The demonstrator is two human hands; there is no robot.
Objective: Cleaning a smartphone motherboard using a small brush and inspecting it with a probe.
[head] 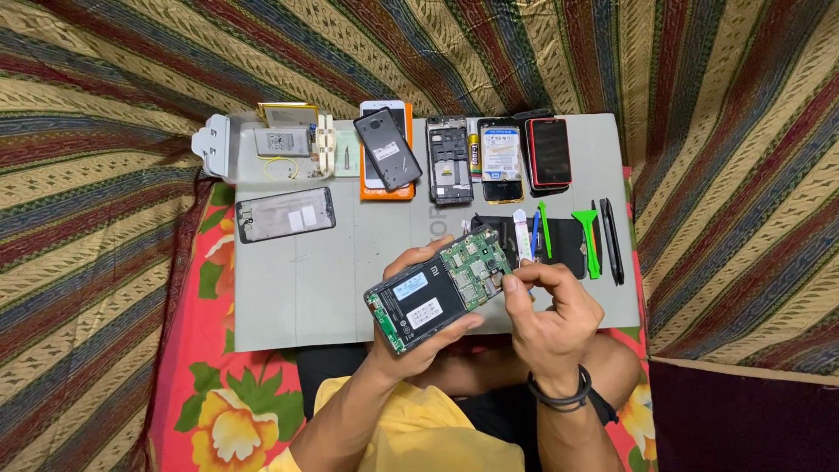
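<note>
Yellow sleeves of mine fill the bottom of the frame, and just above them my left hand cradles an opened phone from underneath, my grip wrapped around its lower edge with the thumb up along the left side. It sits tilted, just below the centre of the frame, over the near edge of the grey bench. Its back is off: a black battery with white labels fills the lower part, and a green circuit board shows at the upper end.

My right hand, a dark band on its wrist, pinches narrowly at the board's right edge; whether anything small sits between the fingertips, I cannot tell.

Along the top of the bench lie a white parts tray at upper left, a black phone on an orange one, a bare phone frame, and a red-edged phone. A screen panel lies at left. Green pry tools and black spudgers lie right of centre.
</note>
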